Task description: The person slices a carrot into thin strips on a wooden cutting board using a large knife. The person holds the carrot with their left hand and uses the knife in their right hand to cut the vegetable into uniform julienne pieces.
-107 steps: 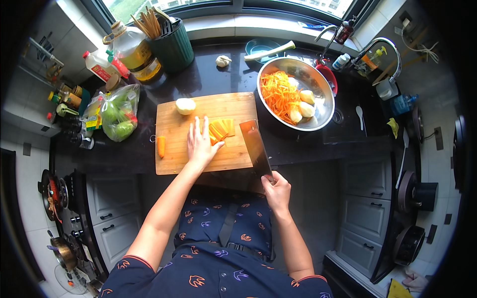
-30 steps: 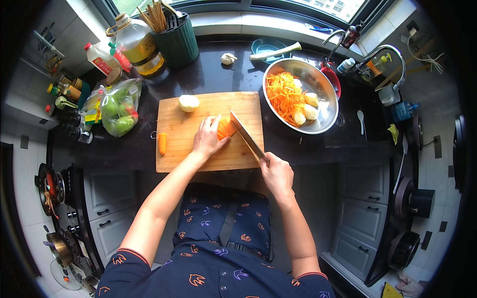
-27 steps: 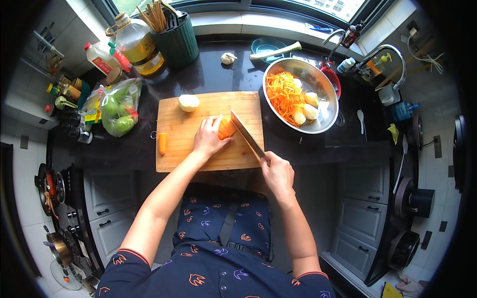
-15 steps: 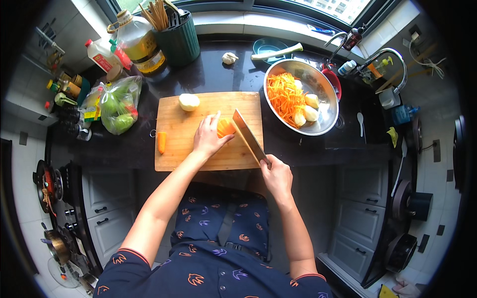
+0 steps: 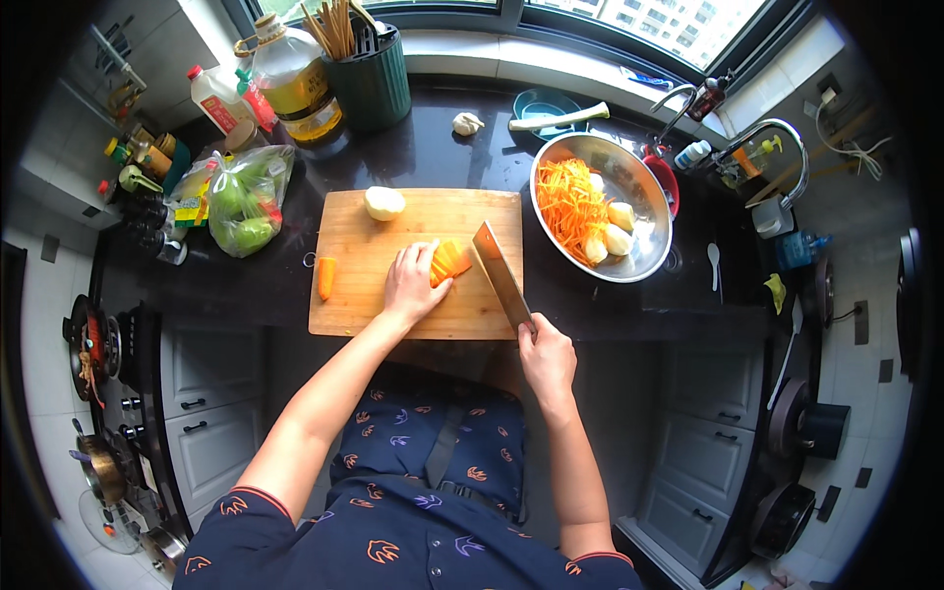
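Observation:
My left hand (image 5: 409, 283) rests on the wooden cutting board (image 5: 379, 313), its fingers and thumb bent around a fanned stack of orange carrot slices (image 5: 451, 260). To the right of the slices is a cleaver (image 5: 501, 275); my right hand (image 5: 548, 354) is closed on its handle. The broad blade points away from me, tilted slightly left, a little apart from the slices. Toward the board's far edge lies a pale peeled vegetable (image 5: 384, 204), perhaps a potato. A short carrot piece (image 5: 326, 278) lies at its left edge.
Right of the board stands a steel bowl (image 5: 653, 211) holding shredded carrot (image 5: 570, 200) and several pale peeled pieces. Behind are a garlic bulb (image 5: 467, 124) and a teal dish (image 5: 543, 103). A bag of green vegetables (image 5: 246, 211) and an oil jug (image 5: 295, 84) stand left.
The carrot slices are spread further into a fan beneath my left fingers. The cleaver has shifted slightly right over the board. The whole view has moved a little.

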### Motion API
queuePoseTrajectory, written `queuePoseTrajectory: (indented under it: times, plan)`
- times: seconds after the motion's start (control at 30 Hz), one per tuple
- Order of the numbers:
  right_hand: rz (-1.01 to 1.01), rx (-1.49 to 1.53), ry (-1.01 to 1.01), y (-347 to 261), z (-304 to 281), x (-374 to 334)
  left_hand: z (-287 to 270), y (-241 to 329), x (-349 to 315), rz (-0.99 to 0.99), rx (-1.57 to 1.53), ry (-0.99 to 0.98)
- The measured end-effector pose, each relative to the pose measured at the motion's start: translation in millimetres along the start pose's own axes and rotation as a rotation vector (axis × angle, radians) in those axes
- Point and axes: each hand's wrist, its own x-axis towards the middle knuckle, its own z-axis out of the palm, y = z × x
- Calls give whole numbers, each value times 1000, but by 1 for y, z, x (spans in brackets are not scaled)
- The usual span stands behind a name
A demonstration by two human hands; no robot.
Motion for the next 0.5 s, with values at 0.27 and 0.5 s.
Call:
queuePoseTrajectory:
  times: [0.27, 0.5]
  plan:
    - [-19, 2, 23, 2, 1, -1, -5, -8, -3, 33, -40, -50]
    - [-44, -33, 28, -2, 1, -3, -3, -9, -5, 13, -42, 5]
